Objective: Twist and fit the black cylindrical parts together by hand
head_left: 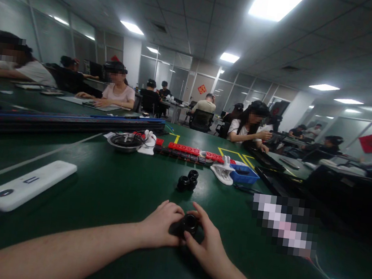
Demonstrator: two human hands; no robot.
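Observation:
Both of my hands meet over a small black round part (189,223) resting on the green table (114,194). My left hand (161,224) curls around its left side. My right hand (205,241) pinches it from the right, with the index finger over its top. A little farther away stand three similar black round parts (188,181) in a tight group, untouched.
A white flat device (27,184) lies at the left. Farther back are a round black dish (125,141), rows of red blocks (191,151), a white clip (223,170) and a blue tray (244,174). Several people sit at the tables behind.

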